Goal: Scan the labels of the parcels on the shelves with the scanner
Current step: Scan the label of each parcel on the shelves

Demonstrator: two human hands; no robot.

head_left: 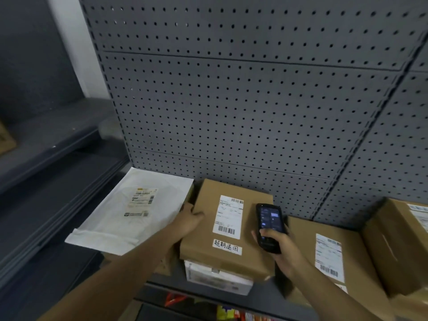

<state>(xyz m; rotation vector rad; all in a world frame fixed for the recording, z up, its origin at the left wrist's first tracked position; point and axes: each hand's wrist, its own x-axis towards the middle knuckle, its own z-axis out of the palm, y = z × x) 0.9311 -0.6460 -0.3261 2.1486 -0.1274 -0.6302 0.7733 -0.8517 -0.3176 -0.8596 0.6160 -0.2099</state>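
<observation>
The grey pegboard back panel point(231, 100) is filling most of the view, and the shelf point(162, 284) below it is carrying the parcels in a loose row. A large brown box point(308, 256) is lying flat on the right with its label facing up, another carton point(398, 246) leaning over its far edge. At the left a white mailer bag point(129, 212) is overhanging the shelf end, its label also upward. Between them a brown parcel point(229, 228) is sitting on top of a white box point(217, 278), so its shipping label point(228, 217) and the handwritten sticker point(227, 246) below are turned toward the person. The left hand point(188, 220) is resting against this parcel's left edge, thumb on top and fingers down the side out of view, probably steadying it so the barcode stays square. The right hand point(275, 246) is curling round the lower body of the scanner point(269, 224), which is hovering just beside the label, screen lit and tilted up, head pointing toward the back panel, likely so the reading can be checked.
</observation>
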